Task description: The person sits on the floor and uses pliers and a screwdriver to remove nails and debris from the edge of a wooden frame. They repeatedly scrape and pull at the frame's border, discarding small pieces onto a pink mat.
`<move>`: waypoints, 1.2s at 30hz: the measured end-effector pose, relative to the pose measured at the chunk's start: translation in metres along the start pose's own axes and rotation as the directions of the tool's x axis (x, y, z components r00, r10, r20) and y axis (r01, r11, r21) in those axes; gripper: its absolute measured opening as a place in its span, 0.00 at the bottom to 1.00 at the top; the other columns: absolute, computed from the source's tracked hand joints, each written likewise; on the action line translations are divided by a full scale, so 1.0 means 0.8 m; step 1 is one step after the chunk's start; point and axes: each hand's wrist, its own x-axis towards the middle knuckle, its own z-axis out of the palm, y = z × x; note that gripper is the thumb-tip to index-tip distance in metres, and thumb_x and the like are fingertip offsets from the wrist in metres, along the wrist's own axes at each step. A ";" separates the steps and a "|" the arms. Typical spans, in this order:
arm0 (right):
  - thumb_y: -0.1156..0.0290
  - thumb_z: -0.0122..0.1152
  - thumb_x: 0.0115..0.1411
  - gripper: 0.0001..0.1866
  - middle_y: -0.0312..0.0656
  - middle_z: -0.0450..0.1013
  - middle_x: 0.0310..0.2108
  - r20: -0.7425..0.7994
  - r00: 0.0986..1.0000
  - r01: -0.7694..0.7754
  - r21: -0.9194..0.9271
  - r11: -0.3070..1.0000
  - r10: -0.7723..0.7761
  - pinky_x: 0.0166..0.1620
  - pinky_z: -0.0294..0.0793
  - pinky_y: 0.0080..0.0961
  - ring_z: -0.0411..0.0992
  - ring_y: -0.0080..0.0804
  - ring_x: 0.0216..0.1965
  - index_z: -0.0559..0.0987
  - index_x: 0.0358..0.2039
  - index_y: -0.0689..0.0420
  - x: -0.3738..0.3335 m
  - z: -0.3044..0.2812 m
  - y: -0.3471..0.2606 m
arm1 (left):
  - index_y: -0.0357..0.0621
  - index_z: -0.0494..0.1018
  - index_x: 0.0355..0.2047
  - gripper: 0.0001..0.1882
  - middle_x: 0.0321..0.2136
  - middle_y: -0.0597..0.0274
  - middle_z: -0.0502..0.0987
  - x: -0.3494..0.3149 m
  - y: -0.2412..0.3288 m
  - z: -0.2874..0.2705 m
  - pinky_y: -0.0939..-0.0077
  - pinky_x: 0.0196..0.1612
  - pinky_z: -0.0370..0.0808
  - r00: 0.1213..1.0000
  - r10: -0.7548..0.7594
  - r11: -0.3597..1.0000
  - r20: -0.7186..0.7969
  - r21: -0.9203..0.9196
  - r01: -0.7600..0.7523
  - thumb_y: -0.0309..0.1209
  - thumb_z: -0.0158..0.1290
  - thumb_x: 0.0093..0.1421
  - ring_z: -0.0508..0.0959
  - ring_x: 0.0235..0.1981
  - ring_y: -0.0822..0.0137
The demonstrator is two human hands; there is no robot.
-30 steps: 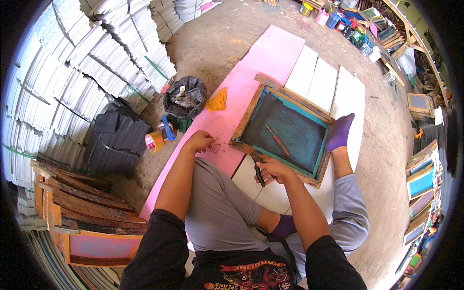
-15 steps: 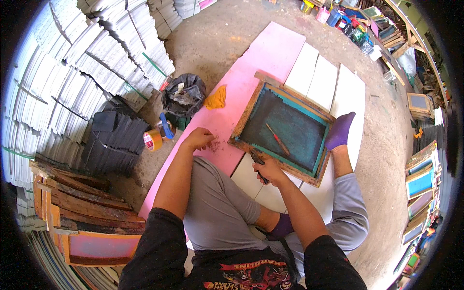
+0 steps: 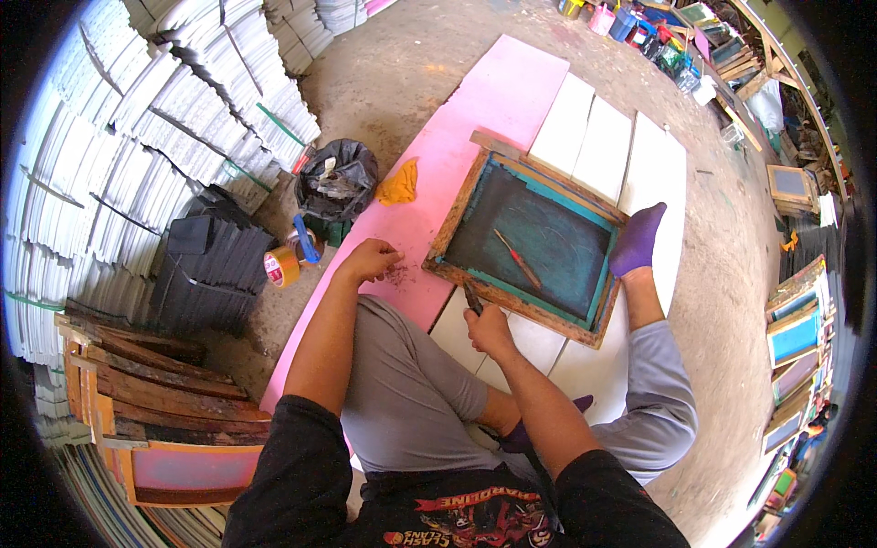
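A wooden-framed printing screen [image 3: 512,301] with dark blue-green mesh lies before me. On its mesh rests a thin tool with a red handle [image 3: 523,267]. My right hand [image 3: 491,329] is closed around a black hand tool [image 3: 471,297], whose dark end points at the frame's near edge; its exact kind is hidden by my fingers. My left hand [image 3: 368,261] hovers over or touches the pink board [image 3: 429,196], its fingertips pinched together beside scattered dark crumbs [image 3: 395,274]. Whatever they may hold is too small to make out. My purple-socked foot [image 3: 638,240] presses against the screen's right side.
An orange cloth [image 3: 397,184] lies on the pink board, left of the screen. Beyond it stand a black bag-lined bin [image 3: 336,178] and tape rolls [image 3: 281,266]. White boards [image 3: 650,173] lie under the screen. Stacked white sheets [image 3: 119,164] and wooden frames [image 3: 169,393] line the left.
My right hand has turned and drawn slightly left and down, with the black tool's end now pointing up toward the frame. My left hand stays pinched near the crumbs. The view has shifted slightly.
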 end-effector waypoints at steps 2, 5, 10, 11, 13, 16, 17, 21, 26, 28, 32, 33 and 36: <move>0.57 0.55 0.63 0.21 0.60 0.78 0.28 -0.090 0.995 0.036 -0.111 0.993 -0.046 0.40 0.78 0.50 0.79 0.59 0.33 0.78 0.34 0.67 -0.001 0.012 0.007 | 0.36 0.79 0.39 0.20 0.26 0.59 0.79 -0.002 -0.001 -0.002 0.76 0.18 0.68 1.000 0.004 1.000 0.004 0.004 -0.004 0.45 0.59 0.62 0.74 0.18 0.71; 0.55 0.55 0.64 0.22 0.65 0.78 0.34 -0.183 0.977 0.069 -0.231 0.971 -0.113 0.46 0.76 0.55 0.78 0.65 0.40 0.78 0.39 0.67 -0.014 0.020 0.001 | 0.37 0.79 0.39 0.20 0.25 0.60 0.79 -0.005 -0.007 0.004 0.76 0.18 0.68 0.999 0.037 0.999 -0.031 -0.023 -0.037 0.45 0.59 0.62 0.74 0.18 0.71; 0.57 0.58 0.64 0.19 0.61 0.78 0.28 -0.283 0.947 0.089 -0.219 0.972 -0.151 0.39 0.75 0.52 0.78 0.62 0.36 0.79 0.34 0.65 -0.012 0.035 0.014 | 0.37 0.80 0.39 0.20 0.26 0.61 0.80 -0.008 -0.002 0.002 0.77 0.19 0.68 0.999 0.033 0.999 -0.006 -0.037 -0.033 0.45 0.59 0.62 0.74 0.18 0.71; 0.57 0.59 0.64 0.19 0.61 0.78 0.28 -0.250 0.951 0.129 -0.212 0.969 -0.181 0.38 0.75 0.51 0.78 0.62 0.35 0.78 0.34 0.65 -0.016 0.034 0.007 | 0.38 0.80 0.39 0.20 0.26 0.61 0.80 -0.010 -0.008 -0.001 0.77 0.19 0.68 1.000 0.020 0.998 -0.003 -0.054 -0.020 0.45 0.59 0.62 0.74 0.19 0.71; 0.56 0.60 0.63 0.20 0.61 0.78 0.27 -0.181 0.953 0.208 -0.194 0.959 -0.244 0.37 0.75 0.51 0.78 0.61 0.34 0.78 0.33 0.65 -0.026 0.031 -0.005 | 0.38 0.80 0.39 0.19 0.27 0.60 0.81 -0.006 -0.014 -0.003 0.77 0.21 0.69 0.997 0.061 0.995 0.047 -0.076 -0.058 0.44 0.58 0.63 0.75 0.19 0.71; 0.56 0.61 0.63 0.20 0.62 0.77 0.26 -0.018 0.916 0.387 -0.229 0.893 -0.401 0.36 0.74 0.50 0.77 0.62 0.33 0.78 0.32 0.65 -0.019 0.029 -0.033 | 0.39 0.80 0.40 0.18 0.28 0.60 0.81 -0.011 -0.009 0.001 0.76 0.23 0.71 0.987 0.082 0.987 0.140 -0.152 -0.060 0.43 0.57 0.64 0.76 0.21 0.71; 0.56 0.61 0.63 0.20 0.60 0.77 0.26 0.012 0.902 0.420 -0.258 0.870 -0.431 0.35 0.75 0.48 0.78 0.59 0.31 0.78 0.32 0.65 -0.013 0.033 -0.041 | 0.39 0.80 0.40 0.18 0.29 0.60 0.82 -0.014 -0.007 0.001 0.76 0.23 0.72 0.982 0.085 0.982 0.170 -0.183 -0.053 0.43 0.56 0.65 0.76 0.21 0.71; 0.55 0.60 0.63 0.21 0.60 0.78 0.29 0.209 0.909 0.403 -0.233 0.885 -0.359 0.40 0.76 0.49 0.79 0.58 0.35 0.78 0.40 0.64 0.011 0.045 -0.078 | 0.40 0.79 0.38 0.16 0.28 0.60 0.82 -0.015 -0.011 -0.001 0.75 0.24 0.72 0.974 0.097 0.974 0.206 -0.223 -0.050 0.42 0.53 0.67 0.77 0.20 0.70; 0.55 0.60 0.63 0.23 0.59 0.78 0.30 0.228 0.861 0.481 -0.072 0.874 -0.456 0.42 0.77 0.47 0.79 0.56 0.36 0.79 0.47 0.63 0.011 0.049 -0.100 | 0.42 0.78 0.33 0.15 0.27 0.60 0.81 -0.012 -0.017 -0.005 0.74 0.24 0.73 0.980 0.018 0.986 0.198 -0.165 0.015 0.42 0.52 0.68 0.76 0.19 0.70; 0.55 0.61 0.63 0.21 0.54 0.78 0.28 0.269 0.867 0.443 -0.026 0.896 -0.420 0.38 0.77 0.42 0.79 0.48 0.32 0.79 0.44 0.62 0.018 0.050 -0.099 | 0.41 0.77 0.34 0.13 0.27 0.61 0.81 -0.007 -0.017 -0.006 0.74 0.23 0.75 0.981 0.007 0.987 0.192 -0.156 0.023 0.39 0.53 0.67 0.78 0.22 0.69; 0.55 0.60 0.67 0.20 0.39 0.75 0.23 0.399 0.861 0.282 0.142 0.949 -0.316 0.25 0.73 0.28 0.74 0.27 0.22 0.77 0.32 0.62 0.028 0.061 -0.095 | 0.40 0.77 0.33 0.13 0.25 0.62 0.81 0.010 -0.037 -0.006 0.72 0.22 0.75 0.992 0.019 0.963 0.121 -0.268 0.014 0.38 0.55 0.65 0.78 0.21 0.68; 0.54 0.60 0.67 0.20 0.39 0.74 0.24 0.414 0.865 0.250 0.133 0.959 -0.283 0.25 0.73 0.28 0.73 0.26 0.23 0.78 0.32 0.62 0.029 0.061 -0.093 | 0.39 0.77 0.33 0.13 0.24 0.61 0.80 0.012 -0.040 -0.007 0.72 0.21 0.74 0.996 0.006 0.978 0.091 -0.207 0.013 0.38 0.56 0.64 0.77 0.20 0.68; 0.53 0.59 0.67 0.21 0.39 0.75 0.25 0.415 0.882 0.177 0.145 0.973 -0.222 0.26 0.74 0.29 0.75 0.26 0.24 0.77 0.33 0.62 0.031 0.056 -0.076 | 0.37 0.78 0.34 0.16 0.23 0.59 0.80 0.014 -0.033 -0.007 0.70 0.19 0.72 1.000 -0.016 1.000 0.006 -0.012 0.016 0.40 0.58 0.62 0.77 0.18 0.66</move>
